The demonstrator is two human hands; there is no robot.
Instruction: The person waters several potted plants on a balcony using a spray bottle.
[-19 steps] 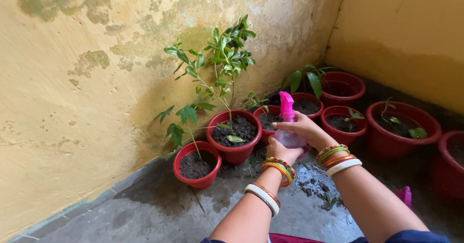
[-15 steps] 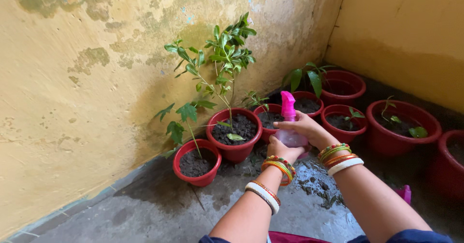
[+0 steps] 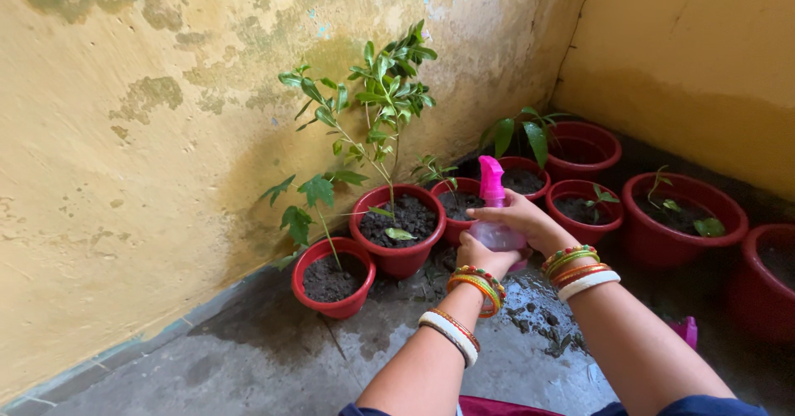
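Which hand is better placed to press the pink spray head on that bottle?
Right, probably. The right hand wraps the spray bottle high, beside its pink head, while the left hand only cups the base.

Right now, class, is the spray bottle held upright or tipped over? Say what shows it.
Upright. The spray bottle has its pink nozzle pointing up, with the right hand around its clear body and the left hand underneath.

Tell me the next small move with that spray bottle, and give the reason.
Probably squeeze the trigger. Both hands already grip the spray bottle: the left hand supports it from below, the right hand wraps its body just under the pink nozzle. The nozzle points towards the tall leafy plant in its red pot, close ahead.
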